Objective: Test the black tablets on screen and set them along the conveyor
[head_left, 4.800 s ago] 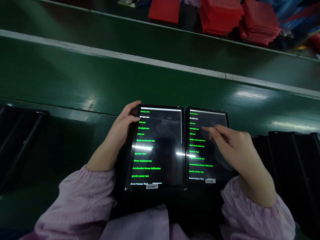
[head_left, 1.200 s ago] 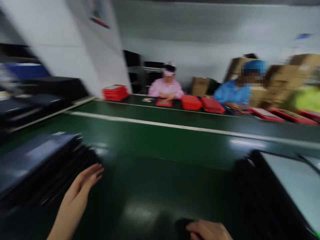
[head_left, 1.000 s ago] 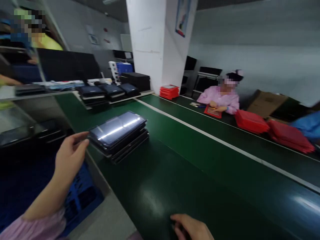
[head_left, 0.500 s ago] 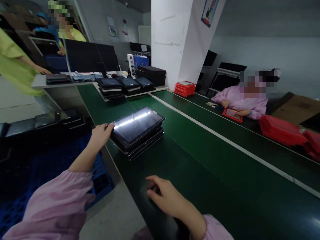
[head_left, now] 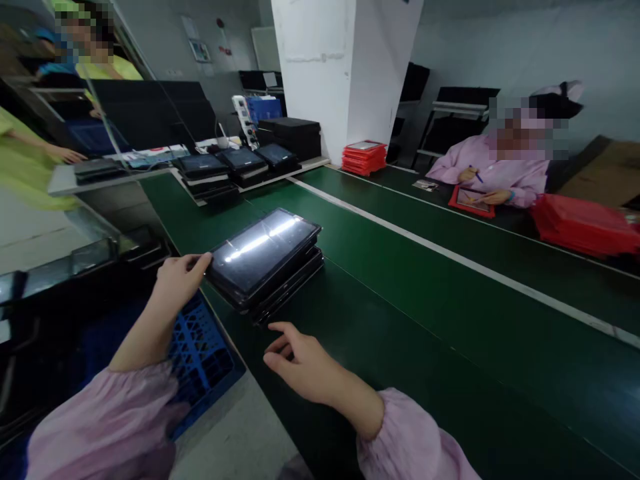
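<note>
A short stack of black tablets (head_left: 287, 283) lies on the green tabletop (head_left: 380, 320), and its topmost tablet (head_left: 265, 247) reflects a bright strip of light. That top tablet sits shifted to the left over those below. At its left edge, my left hand (head_left: 180, 280) grips the rim between thumb and fingers; the fingertips are partly hidden. Just in front of the stack's near corner hovers my right hand (head_left: 300, 363), thumb and index finger apart, holding nothing. It does not appear to touch the tablets.
More tablet stacks (head_left: 243, 163) stand at the far end near a white pillar (head_left: 320, 73). A red pile (head_left: 363, 158) lies beside it. Across the table, a person in pink (head_left: 505, 163) holds a pen over a red-framed tablet (head_left: 473, 200). A blue crate (head_left: 200, 347) stands below on the left.
My right hand has moved forward and left, closer to the stack. The top tablet has slid slightly left with my left hand. The person opposite has raised a pen hand.
</note>
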`<state>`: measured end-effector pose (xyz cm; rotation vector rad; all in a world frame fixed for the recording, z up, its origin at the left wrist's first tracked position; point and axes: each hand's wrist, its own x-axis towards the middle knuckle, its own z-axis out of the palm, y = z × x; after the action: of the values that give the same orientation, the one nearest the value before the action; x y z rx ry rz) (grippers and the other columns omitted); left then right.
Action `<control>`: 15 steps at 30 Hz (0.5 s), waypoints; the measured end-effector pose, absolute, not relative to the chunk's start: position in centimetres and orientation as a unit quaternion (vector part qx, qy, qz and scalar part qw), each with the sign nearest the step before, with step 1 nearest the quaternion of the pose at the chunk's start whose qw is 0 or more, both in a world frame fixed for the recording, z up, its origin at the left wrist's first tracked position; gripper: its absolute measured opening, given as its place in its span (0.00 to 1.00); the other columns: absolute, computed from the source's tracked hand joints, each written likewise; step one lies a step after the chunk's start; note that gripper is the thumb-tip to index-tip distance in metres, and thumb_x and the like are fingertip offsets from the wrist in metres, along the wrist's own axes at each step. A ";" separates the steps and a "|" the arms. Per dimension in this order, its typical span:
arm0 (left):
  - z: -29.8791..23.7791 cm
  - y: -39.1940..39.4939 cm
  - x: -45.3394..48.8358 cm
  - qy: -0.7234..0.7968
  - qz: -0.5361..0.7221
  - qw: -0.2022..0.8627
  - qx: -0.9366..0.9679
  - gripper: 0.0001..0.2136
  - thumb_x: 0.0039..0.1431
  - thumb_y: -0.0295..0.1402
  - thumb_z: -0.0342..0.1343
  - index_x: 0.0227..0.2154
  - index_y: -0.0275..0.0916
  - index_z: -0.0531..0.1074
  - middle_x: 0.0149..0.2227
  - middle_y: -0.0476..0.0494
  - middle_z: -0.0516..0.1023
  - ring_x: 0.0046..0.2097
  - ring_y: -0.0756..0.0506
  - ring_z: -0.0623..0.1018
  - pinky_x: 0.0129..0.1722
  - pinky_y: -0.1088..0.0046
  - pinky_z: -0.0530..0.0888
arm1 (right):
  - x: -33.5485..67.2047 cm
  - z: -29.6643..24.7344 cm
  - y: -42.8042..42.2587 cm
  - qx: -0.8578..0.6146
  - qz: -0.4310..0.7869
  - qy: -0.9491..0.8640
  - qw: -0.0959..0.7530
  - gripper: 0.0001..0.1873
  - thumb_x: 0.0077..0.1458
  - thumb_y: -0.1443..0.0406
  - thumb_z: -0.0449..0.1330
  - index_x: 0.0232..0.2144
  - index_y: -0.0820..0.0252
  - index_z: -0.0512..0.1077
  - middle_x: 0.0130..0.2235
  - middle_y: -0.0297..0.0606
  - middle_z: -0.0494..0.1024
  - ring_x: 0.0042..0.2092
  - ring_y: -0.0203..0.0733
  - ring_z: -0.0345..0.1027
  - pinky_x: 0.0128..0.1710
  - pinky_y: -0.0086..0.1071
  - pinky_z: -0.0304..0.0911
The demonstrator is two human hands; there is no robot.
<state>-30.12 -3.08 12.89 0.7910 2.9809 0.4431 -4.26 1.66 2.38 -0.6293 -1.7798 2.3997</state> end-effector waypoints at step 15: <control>9.8 -4.7 -22.8 0.902 0.196 0.019 0.384 0.25 0.58 0.58 0.47 0.39 0.45 0.79 0.45 0.35 0.82 0.48 0.32 0.81 0.51 0.52 0.79 | 2.0 -1.7 10.1 -0.398 0.789 -0.321 0.340 0.36 0.33 0.45 0.79 0.43 0.55 0.80 0.48 0.45 0.87 0.49 0.57 0.82 0.47 0.46 0.80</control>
<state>-22.79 -4.73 9.77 1.1911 2.8000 0.6089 1.98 10.13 -1.74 -1.0360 -0.8357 2.0548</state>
